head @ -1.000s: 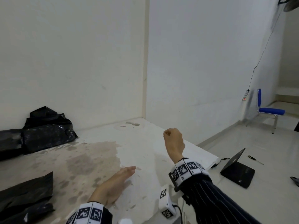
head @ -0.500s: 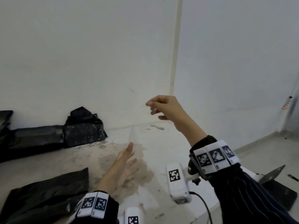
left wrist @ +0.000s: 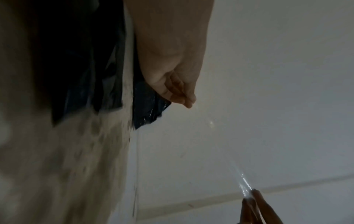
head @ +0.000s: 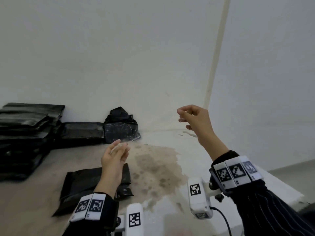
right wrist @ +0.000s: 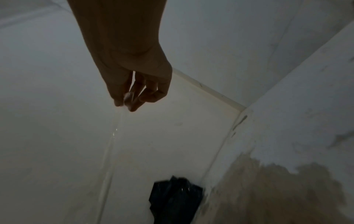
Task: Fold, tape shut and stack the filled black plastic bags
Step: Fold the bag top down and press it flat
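Observation:
A strip of clear tape (left wrist: 239, 181) runs taut between my two hands above the table. My right hand (head: 180, 116) is raised near the wall corner and pinches one end of the tape (right wrist: 114, 133) between thumb and fingertips (right wrist: 134, 104). My left hand (head: 119, 147) holds the other end at its fingertips (left wrist: 184, 98), low over the table. Below my left wrist lies a flat black bag (head: 81, 184). Against the wall stands a filled black bag with a crumpled top (head: 121, 130).
A stack of folded black bags (head: 25, 130) fills the far left, with another flat bag (head: 81, 132) beside it along the wall. The white table (head: 196, 150) has a large brown stain (head: 153, 164) in its middle. Its right edge drops to the floor.
My view has swung left, bringing the bag stack into sight. My right hand rose and reached toward the wall corner. My left hand lifted off the table, and the tape now stretches between them.

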